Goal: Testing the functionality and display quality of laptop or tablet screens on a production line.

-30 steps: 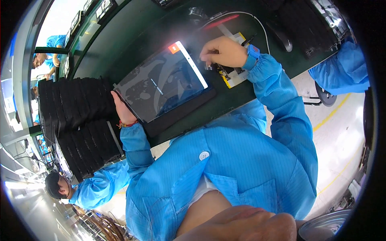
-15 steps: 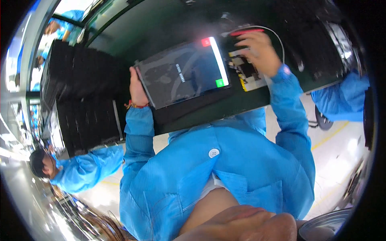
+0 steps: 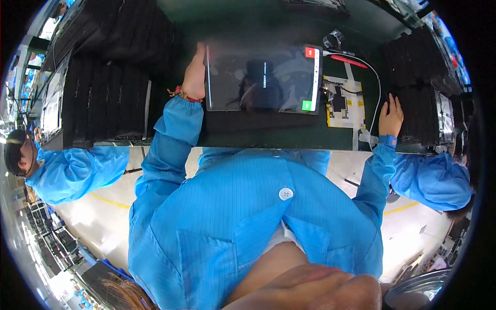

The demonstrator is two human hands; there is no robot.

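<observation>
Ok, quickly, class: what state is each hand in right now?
Left hand: at the left edge of the tablet; whether it grips cannot be told.
Right hand: open, beside the black stack.

The left hand (image 3: 195, 74) points forward, and the right hand (image 3: 391, 119) extends slightly parted fingers (image 3: 392, 104).

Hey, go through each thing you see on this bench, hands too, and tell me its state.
Screen: on, mostly dark, red and green blocks at its right
Board: bare, parts exposed
Cable: curved
Red stick: lying down
Left stacks: packed close
Right stacks: packed close
Left hand: against the screen's left edge
Right hand: open, by the right stacks
</observation>
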